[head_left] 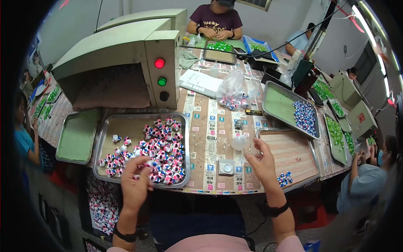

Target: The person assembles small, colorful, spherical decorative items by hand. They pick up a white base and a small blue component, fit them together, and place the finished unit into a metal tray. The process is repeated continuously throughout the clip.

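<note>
My left hand (135, 185) is over the front of a metal tray (187, 168) filled with small white, pink and blue figures (157, 147). Its thumb and fingers are closed on one small figure (153, 164), blurred and partly covered. Out to the right, my right hand (262, 161) has thumb and forefinger apart, with nothing seen between them. Just left of those fingertips is a translucent white squeeze bottle (239, 142); whether they touch it I cannot tell. A small square block with a round white top (226, 167) sits near the table's front edge.
A machine (162, 54) with red and green buttons stands behind the tray. A green-lined tray (77, 138) lies left. On the right are a wooden board (291, 153) and a tray of blue-and-white pieces (273, 101). Behind lies a plastic bag of figures (233, 90). Other people work around.
</note>
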The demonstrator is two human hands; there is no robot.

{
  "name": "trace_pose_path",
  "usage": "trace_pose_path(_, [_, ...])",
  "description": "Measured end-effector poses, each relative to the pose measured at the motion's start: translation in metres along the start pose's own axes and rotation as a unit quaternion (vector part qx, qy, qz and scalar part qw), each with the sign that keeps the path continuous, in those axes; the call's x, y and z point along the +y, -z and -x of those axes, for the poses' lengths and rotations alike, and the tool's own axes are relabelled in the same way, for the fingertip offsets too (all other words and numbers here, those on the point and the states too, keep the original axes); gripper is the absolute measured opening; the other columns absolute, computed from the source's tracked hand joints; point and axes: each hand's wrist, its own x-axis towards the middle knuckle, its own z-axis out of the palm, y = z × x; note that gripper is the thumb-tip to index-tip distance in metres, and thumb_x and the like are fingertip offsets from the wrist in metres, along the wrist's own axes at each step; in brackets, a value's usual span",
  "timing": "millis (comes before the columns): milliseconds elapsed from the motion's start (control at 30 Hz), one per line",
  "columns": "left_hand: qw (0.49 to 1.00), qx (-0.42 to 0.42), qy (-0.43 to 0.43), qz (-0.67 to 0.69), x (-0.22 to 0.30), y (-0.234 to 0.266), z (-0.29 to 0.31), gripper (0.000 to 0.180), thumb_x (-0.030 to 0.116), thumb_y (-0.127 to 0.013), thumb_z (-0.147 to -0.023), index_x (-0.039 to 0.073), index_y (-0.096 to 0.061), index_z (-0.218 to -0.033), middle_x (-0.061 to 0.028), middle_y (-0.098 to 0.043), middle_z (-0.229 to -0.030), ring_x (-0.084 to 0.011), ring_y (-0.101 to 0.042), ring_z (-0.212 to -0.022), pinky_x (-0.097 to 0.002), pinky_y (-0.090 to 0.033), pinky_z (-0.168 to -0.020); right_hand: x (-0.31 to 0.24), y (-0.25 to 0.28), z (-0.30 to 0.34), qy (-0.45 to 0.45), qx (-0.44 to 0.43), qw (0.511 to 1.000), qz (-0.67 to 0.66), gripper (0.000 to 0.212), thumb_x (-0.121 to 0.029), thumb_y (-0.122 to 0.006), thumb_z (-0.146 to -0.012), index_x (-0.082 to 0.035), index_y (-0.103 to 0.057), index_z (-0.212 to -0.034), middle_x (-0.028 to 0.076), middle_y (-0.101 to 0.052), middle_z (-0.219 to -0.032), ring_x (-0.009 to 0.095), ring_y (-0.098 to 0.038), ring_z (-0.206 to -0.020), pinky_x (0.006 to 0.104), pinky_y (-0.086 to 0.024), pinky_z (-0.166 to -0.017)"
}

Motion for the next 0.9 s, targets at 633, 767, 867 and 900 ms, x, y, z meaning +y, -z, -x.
trace_pose_path(633, [0.921, -0.030, -0.227, -0.314, -0.025, 0.038, -0.020, 0.028, 0.002, -0.067, -0.080, 0.005, -0.066, -0.108, -0.0109, -0.063, -0.097, -0.0266, -0.065, -0.082, -0.0343, -0.051, -0.073, -0.011, 0.007, 0.038, 0.127, -0.098, 0.983, 0.088, 0.045, -0.015, -0.068, -0.082, 0.002, -0.055, -0.121, 0.016, -0.061, -0.106, 0.023, -0.060, -0.098, 0.0319, -0.047, -0.086])
trace_pose_path(767, [0.888, 0.005, -0.231, -0.398, -0.038, 0.053, -0.043, 0.025, 0.003, -0.064, -0.083, 0.008, -0.067, -0.107, -0.0090, -0.063, -0.097, -0.0270, -0.065, -0.081, -0.0349, -0.052, -0.072, -0.014, 0.016, 0.052, 0.086, -0.124, 0.985, 0.085, 0.047, -0.016, -0.075, -0.077, 0.002, -0.058, -0.117, 0.016, -0.063, -0.104, 0.022, -0.062, -0.096, 0.0312, -0.048, -0.083])
trace_pose_path(867, [0.896, 0.077, -0.254, -0.356, -0.036, 0.054, -0.053, 0.019, 0.005, -0.064, -0.084, 0.005, -0.067, -0.104, -0.0095, -0.063, -0.097, -0.0296, -0.064, -0.084, -0.0354, -0.051, -0.073, -0.014, 0.011, 0.056, 0.052, -0.091, 0.993, 0.054, 0.045, -0.015, -0.079, -0.074, 0.001, -0.060, -0.111, 0.014, -0.065, -0.100, 0.020, -0.064, -0.090, 0.0299, -0.050, -0.078])
trace_pose_path(900, [0.900, 0.098, -0.259, -0.336, -0.034, 0.053, -0.053, 0.019, 0.005, -0.065, -0.084, 0.004, -0.067, -0.103, -0.0097, -0.063, -0.097, -0.0302, -0.064, -0.085, -0.0355, -0.051, -0.074, -0.016, 0.010, 0.057, 0.035, -0.083, 0.995, 0.044, 0.043, -0.015, -0.080, -0.074, 0.001, -0.060, -0.109, 0.012, -0.066, -0.099, 0.019, -0.064, -0.088, 0.0294, -0.051, -0.076])
